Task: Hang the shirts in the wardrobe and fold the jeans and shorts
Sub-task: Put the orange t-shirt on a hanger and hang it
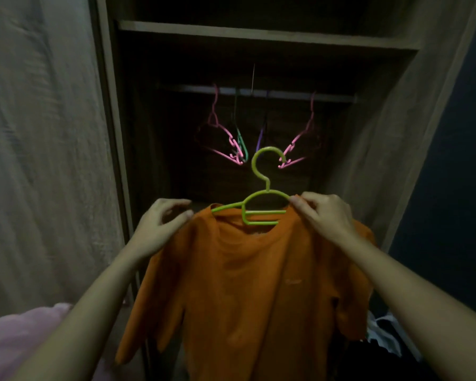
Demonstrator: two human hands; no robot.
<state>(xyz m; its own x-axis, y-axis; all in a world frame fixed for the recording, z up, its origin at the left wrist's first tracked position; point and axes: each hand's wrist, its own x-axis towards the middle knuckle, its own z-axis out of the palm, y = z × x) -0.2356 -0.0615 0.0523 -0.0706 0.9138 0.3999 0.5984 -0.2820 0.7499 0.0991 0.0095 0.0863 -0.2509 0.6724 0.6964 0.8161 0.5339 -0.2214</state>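
Note:
An orange shirt hangs in front of me on a lime-green hanger, whose hook points up toward the open wardrobe. My left hand pinches the shirt's left shoulder. At the shirt's right shoulder, my right hand grips the fabric together with the hanger's right arm. The hanger's left arm sticks out of the neck opening. The wardrobe rail runs across the dark interior, above and behind the hook.
Several empty hangers, pink, green and purple, hang on the rail. A wooden shelf sits above it. A curtain hangs at left, pink fabric lies lower left, and dark clothes lie lower right.

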